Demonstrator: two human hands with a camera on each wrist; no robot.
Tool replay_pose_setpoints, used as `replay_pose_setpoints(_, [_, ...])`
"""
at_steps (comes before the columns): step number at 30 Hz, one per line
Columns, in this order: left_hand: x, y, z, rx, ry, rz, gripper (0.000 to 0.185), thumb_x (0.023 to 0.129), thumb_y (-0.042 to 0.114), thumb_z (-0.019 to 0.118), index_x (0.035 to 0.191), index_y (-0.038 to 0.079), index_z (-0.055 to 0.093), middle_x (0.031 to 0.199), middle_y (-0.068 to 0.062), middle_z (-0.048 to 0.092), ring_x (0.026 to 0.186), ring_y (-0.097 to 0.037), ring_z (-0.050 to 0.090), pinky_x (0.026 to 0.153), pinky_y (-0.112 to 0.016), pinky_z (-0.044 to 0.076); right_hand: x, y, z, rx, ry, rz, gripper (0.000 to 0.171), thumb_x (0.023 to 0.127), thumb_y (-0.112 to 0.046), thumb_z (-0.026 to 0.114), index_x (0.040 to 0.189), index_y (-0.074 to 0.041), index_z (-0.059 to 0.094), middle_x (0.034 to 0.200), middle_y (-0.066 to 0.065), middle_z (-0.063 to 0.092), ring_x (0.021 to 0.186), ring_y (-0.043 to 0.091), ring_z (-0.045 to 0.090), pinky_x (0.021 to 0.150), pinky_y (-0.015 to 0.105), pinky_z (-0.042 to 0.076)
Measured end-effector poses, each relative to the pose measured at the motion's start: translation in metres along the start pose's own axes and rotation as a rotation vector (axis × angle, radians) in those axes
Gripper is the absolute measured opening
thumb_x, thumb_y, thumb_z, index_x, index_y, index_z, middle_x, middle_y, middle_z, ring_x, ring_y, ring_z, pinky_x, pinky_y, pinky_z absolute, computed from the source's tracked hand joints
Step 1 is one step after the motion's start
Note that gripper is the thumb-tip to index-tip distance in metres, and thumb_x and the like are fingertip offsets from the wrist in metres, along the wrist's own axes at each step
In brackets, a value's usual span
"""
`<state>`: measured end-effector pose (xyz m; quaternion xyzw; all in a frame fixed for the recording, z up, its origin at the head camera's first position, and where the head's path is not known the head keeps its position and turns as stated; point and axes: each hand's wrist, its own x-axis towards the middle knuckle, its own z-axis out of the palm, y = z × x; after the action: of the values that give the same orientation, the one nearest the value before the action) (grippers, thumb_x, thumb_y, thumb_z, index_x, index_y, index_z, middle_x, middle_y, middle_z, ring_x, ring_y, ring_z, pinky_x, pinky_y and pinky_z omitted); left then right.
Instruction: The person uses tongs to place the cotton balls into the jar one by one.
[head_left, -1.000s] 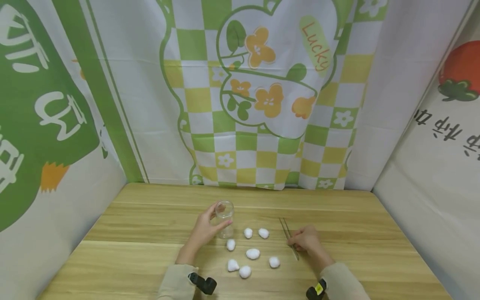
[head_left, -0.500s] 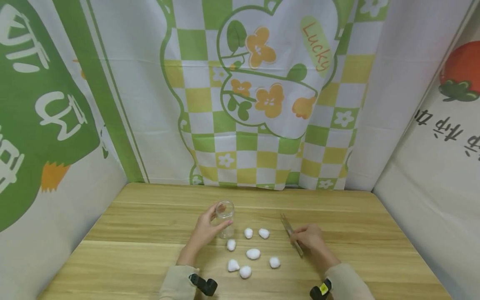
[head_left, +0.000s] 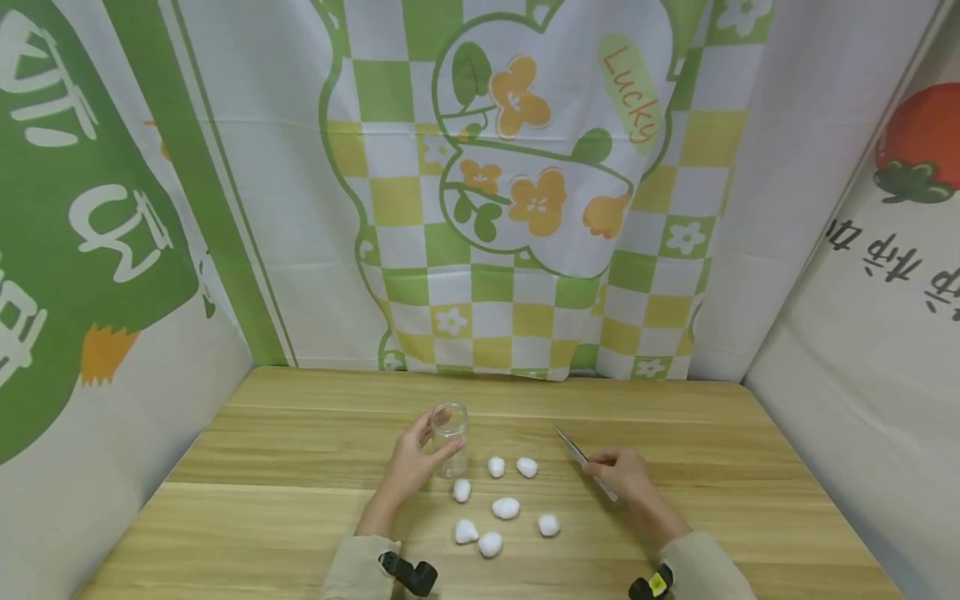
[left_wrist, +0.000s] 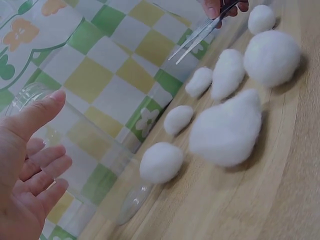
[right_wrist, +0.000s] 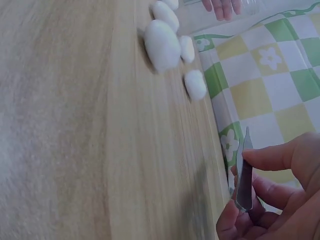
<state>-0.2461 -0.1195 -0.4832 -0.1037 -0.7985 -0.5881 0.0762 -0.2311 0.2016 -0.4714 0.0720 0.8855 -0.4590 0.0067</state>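
Observation:
An open clear glass jar stands upright on the table. My left hand holds its side, the thumb on one side and the fingers round the other. In my right hand is a pair of metal tweezers, pinched between thumb and fingers, tips toward the far left. The left wrist view shows the two tweezer arms slightly apart, with nothing between them. Several white cotton balls lie loose between the hands. One cotton ball sits close to the jar's base.
The wooden table ends at a printed curtain behind the jar. Cloth walls flank it on the left and right. Two cotton balls near the front lie side by side.
My right hand has shifted slightly right, and the tweezers have turned in its grip, tips swinging left and rear end moving right. The left hand, jar and cotton balls have stayed put.

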Motion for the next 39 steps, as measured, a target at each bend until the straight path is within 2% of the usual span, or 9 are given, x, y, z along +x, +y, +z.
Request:
replay_pose_setpoints(6, [0.0, -0.001, 0.0, -0.023, 0.0, -0.022, 0.068, 0.083, 0.015, 0.075, 0.141, 0.002, 0.043, 0.139, -0.019, 0.056, 0.136, -0.037, 0.047, 0.119, -0.049, 0.033, -0.001, 0.001, 0.0, 0.117, -0.091, 0.039, 0.016, 0.087, -0.003, 0.063, 0.097, 0.009, 0.066, 0.079, 0.008, 0.062, 0.067, 0.012, 0.052, 0.053, 0.02, 0.044])
replay_pose_setpoints(11, [0.0, -0.001, 0.0, -0.028, -0.003, -0.028, 0.068, 0.083, 0.015, 0.074, 0.142, 0.002, 0.043, 0.139, -0.02, 0.055, 0.136, -0.037, 0.047, 0.119, -0.05, 0.033, 0.0, 0.005, -0.001, 0.244, -0.237, -0.065, 0.022, 0.092, 0.004, 0.053, 0.109, 0.018, 0.055, 0.082, 0.016, 0.067, 0.064, 0.01, 0.058, 0.054, 0.019, 0.053])
replay_pose_setpoints(13, [0.0, -0.001, 0.0, -0.034, -0.006, -0.031, 0.067, 0.084, 0.016, 0.074, 0.142, 0.002, 0.043, 0.14, -0.02, 0.054, 0.136, -0.037, 0.046, 0.119, -0.05, 0.032, 0.0, 0.005, -0.002, 0.26, -0.283, -0.115, 0.024, 0.093, 0.004, 0.051, 0.111, 0.02, 0.053, 0.084, 0.018, 0.067, 0.066, 0.009, 0.058, 0.055, 0.019, 0.053])
replay_pose_setpoints(16, [0.0, -0.001, 0.0, -0.04, -0.011, -0.034, 0.066, 0.084, 0.016, 0.074, 0.141, 0.003, 0.044, 0.14, -0.02, 0.054, 0.137, -0.037, 0.046, 0.119, -0.049, 0.032, 0.0, 0.006, -0.003, 0.206, -0.298, -0.19, 0.024, 0.092, 0.002, 0.054, 0.111, 0.018, 0.055, 0.085, 0.021, 0.066, 0.068, 0.007, 0.057, 0.057, 0.018, 0.052])
replay_pose_setpoints(19, [0.001, -0.002, -0.001, -0.046, -0.015, -0.038, 0.065, 0.083, 0.016, 0.074, 0.14, 0.003, 0.045, 0.14, -0.02, 0.054, 0.137, -0.037, 0.046, 0.12, -0.049, 0.031, 0.001, 0.008, -0.004, 0.104, -0.259, -0.281, 0.024, 0.09, -0.002, 0.06, 0.109, 0.014, 0.059, 0.084, 0.024, 0.067, 0.067, 0.004, 0.056, 0.058, 0.016, 0.049])
replay_pose_setpoints(24, [0.0, -0.001, -0.001, -0.052, -0.021, -0.045, 0.064, 0.084, 0.017, 0.074, 0.14, 0.004, 0.046, 0.14, -0.02, 0.054, 0.137, -0.037, 0.045, 0.12, -0.05, 0.032, 0.003, 0.012, -0.003, 0.027, -0.215, -0.331, 0.026, 0.09, -0.01, 0.065, 0.11, 0.008, 0.064, 0.08, 0.02, 0.066, 0.063, 0.0, 0.048, 0.055, 0.015, 0.043])
replay_pose_setpoints(31, [0.0, 0.001, -0.001, -0.059, -0.02, -0.042, 0.063, 0.084, 0.017, 0.074, 0.139, 0.004, 0.047, 0.14, -0.019, 0.054, 0.138, -0.037, 0.045, 0.119, -0.049, 0.032, 0.005, 0.015, -0.002, -0.045, -0.271, -0.478, 0.018, 0.089, -0.011, 0.066, 0.098, 0.005, 0.067, 0.081, 0.014, 0.065, 0.067, -0.006, 0.046, 0.058, 0.014, 0.043])
replay_pose_setpoints(35, [-0.002, 0.001, -0.001, -0.062, -0.017, -0.038, 0.064, 0.084, 0.018, 0.074, 0.14, 0.003, 0.045, 0.142, -0.019, 0.053, 0.139, -0.036, 0.043, 0.12, -0.048, 0.032, 0.005, 0.016, -0.002, -0.093, -0.288, -0.548, 0.013, 0.089, -0.009, 0.065, 0.093, 0.003, 0.067, 0.075, 0.009, 0.063, 0.063, -0.007, 0.044, 0.053, 0.014, 0.042])
replay_pose_setpoints(39, [-0.002, 0.001, 0.0, -0.062, -0.015, -0.03, 0.066, 0.085, 0.019, 0.074, 0.141, 0.003, 0.044, 0.142, -0.018, 0.052, 0.14, -0.036, 0.042, 0.119, -0.048, 0.032, 0.004, 0.015, -0.002, -0.134, -0.279, -0.581, 0.012, 0.089, -0.008, 0.065, 0.091, 0.003, 0.067, 0.071, 0.008, 0.063, 0.059, -0.007, 0.042, 0.05, 0.014, 0.04])
